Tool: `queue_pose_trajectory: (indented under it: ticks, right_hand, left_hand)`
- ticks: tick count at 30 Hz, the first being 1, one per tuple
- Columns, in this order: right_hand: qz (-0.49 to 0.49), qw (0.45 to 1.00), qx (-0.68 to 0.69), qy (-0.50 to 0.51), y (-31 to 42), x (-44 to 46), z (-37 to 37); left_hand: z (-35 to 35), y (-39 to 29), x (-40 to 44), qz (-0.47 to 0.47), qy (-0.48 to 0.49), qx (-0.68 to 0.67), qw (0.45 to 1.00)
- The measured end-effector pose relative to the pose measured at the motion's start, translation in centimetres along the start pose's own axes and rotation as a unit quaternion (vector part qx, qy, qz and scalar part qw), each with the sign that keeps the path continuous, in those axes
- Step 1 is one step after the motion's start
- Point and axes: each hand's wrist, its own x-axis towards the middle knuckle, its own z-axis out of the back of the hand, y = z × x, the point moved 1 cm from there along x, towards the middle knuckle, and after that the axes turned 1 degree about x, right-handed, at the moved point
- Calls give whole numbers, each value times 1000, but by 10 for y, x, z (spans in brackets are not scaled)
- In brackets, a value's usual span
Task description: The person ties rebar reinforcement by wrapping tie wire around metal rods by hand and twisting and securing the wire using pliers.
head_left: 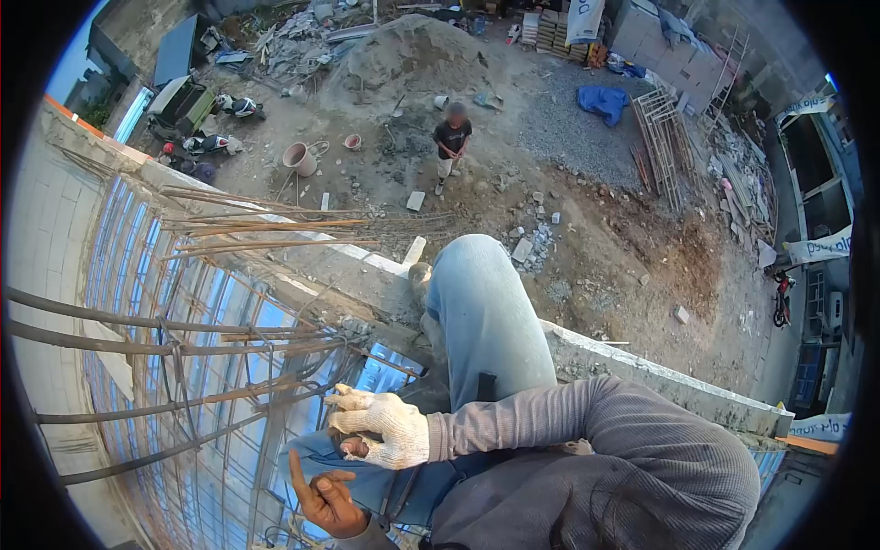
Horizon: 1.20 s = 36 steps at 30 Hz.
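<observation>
My right hand point(380, 428), in a worn whitish knit glove, reaches left beside the tied rebar cage. Its fingers are bent but apart, close to the bent end of a rebar point(302, 396); I cannot tell if they touch it. The thumb shows bare through the torn glove, and no tool is visible in it. Below it, my left hand point(332, 502) is bare, with the index finger stretched up and the thumb out to the side. Nothing shows in its grasp. Long rebars point(128, 351) joined by stirrups point(174, 367) run left from my hands.
I sit high, one knee point(486, 293) raised by a concrete wall edge point(632, 362). Loose rebars point(266, 225) lie along the ledge. A grid of bars point(197, 302) spreads lower left. Far below, a person point(451, 137) stands near a sand pile point(412, 60) and a bucket point(300, 159).
</observation>
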Motion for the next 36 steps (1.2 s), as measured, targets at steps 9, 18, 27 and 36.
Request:
queue_pose_trajectory:
  ticks: [9,18,27,36]
  right_hand:
    - [29,999,36,-2,2,-18,-10]
    - [-18,999,6,-48,-7,-23,-19]
    - [-74,994,44,-67,-10,-24,-33]
    - [-124,992,-10,9,8,7,-8]
  left_hand:
    - [-55,-25,13,69,4,-95,993]
    - [-60,-15,10,87,-15,-106,990]
    - [-56,1,8,-1,-34,-10,999]
    - [-48,0,33,43,-50,-1,998]
